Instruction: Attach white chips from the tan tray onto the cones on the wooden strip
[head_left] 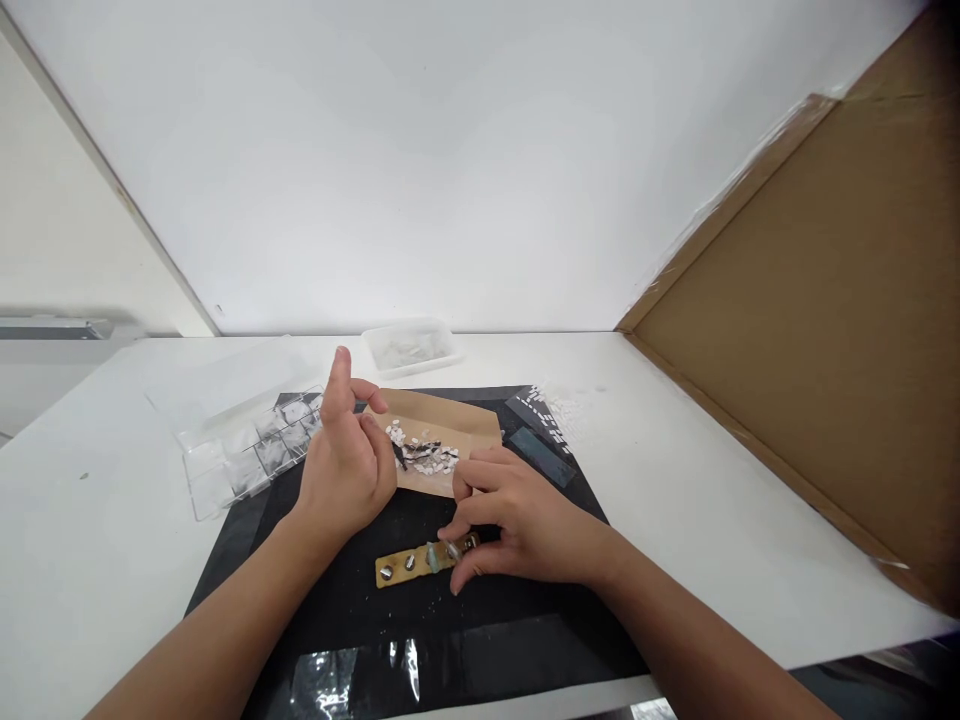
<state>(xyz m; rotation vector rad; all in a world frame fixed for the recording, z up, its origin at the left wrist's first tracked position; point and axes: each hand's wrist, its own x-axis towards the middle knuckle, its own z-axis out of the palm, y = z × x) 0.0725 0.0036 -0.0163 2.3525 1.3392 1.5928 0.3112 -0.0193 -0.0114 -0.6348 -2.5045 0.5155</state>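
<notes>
One studded yellowish strip point(421, 563), near side of the brown paper tray point(427, 405); right hand point(514, 515), tray's near right, thumb and forefinger slightly parted about a small pale piece point(453, 550), grip uncertain, best light and square; left hand point(349, 455), tray's left, half-curled, contents undeterminable.

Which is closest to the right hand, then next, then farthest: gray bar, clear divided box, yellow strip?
1. Yellow strip, at the right hand.
2. Clear divided box, over on the left.
3. Gray bar, at the far left edge.
</notes>
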